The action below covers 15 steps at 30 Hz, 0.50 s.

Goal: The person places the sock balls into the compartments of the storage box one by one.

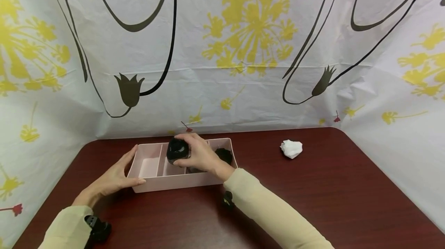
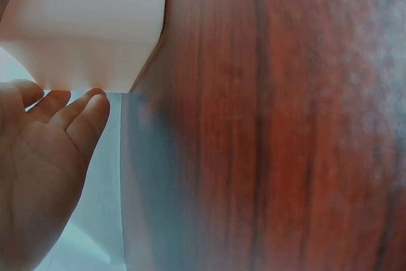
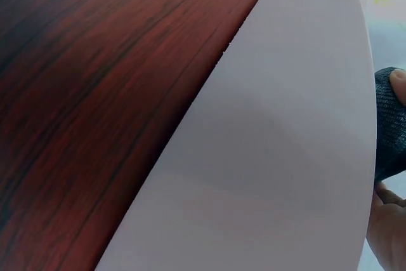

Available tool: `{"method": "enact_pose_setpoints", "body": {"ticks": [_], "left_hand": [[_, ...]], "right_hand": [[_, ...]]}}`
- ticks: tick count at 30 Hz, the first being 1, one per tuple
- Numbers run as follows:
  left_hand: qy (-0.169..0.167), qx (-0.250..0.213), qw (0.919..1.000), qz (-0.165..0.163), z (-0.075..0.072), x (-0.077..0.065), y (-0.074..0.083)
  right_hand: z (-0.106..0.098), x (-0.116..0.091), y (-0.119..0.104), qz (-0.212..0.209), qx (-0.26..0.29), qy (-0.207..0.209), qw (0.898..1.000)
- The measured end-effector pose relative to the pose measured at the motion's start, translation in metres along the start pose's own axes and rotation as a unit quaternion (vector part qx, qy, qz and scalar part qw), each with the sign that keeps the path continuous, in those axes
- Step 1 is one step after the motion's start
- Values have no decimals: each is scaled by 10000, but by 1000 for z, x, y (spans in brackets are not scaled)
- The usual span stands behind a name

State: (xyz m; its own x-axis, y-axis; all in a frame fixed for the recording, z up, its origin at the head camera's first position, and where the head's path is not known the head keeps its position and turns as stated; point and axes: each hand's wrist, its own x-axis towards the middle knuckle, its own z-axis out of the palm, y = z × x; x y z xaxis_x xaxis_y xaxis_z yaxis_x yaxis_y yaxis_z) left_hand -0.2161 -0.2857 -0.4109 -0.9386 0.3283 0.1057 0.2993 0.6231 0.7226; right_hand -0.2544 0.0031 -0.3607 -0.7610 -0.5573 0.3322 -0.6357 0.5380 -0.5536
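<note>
The right hand (image 1: 199, 154) pinches a dark knitted bundle (image 1: 177, 149) between thumb and fingers, its grip only as wide as the bundle. That bundle is at the second compartment from the left of the pink divided box (image 1: 174, 182); whether it touches the compartment floor cannot be told. The left hand (image 1: 114, 177) spreads around the box's left end, thumb on the front wall and fingers at the far side, gripping it.

The head view alone shows the inside of the box, with a second dark bundle (image 1: 223, 155) in its right-end compartment, partly behind the right wrist, and a crumpled white wad (image 1: 291, 149) well apart to the right of the box on the reddish-brown tabletop (image 1: 313, 202). The left wrist view shows fingertips touching the box's end wall, which the head view hides. The right wrist view brings out the ribbed knit, and shows the held bundle partly above the box's front rim.
</note>
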Motion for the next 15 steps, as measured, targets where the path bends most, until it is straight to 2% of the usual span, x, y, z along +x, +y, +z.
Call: {"method": "enact_pose_setpoints", "body": {"ticks": [7,12,15], "left_hand": [[-35,-18,10000,-47,-1,0,1],[-45,-23,10000,-50,-1,-1,1],[-51,-28,10000,-30,-1,-1,1]], "right_hand": [[4,7,-11,-210,-926,-373,9948],[9,12,-18,-567,-1774,-706,9800],[12,12,-21,-611,-2206,-915,9691]]}}
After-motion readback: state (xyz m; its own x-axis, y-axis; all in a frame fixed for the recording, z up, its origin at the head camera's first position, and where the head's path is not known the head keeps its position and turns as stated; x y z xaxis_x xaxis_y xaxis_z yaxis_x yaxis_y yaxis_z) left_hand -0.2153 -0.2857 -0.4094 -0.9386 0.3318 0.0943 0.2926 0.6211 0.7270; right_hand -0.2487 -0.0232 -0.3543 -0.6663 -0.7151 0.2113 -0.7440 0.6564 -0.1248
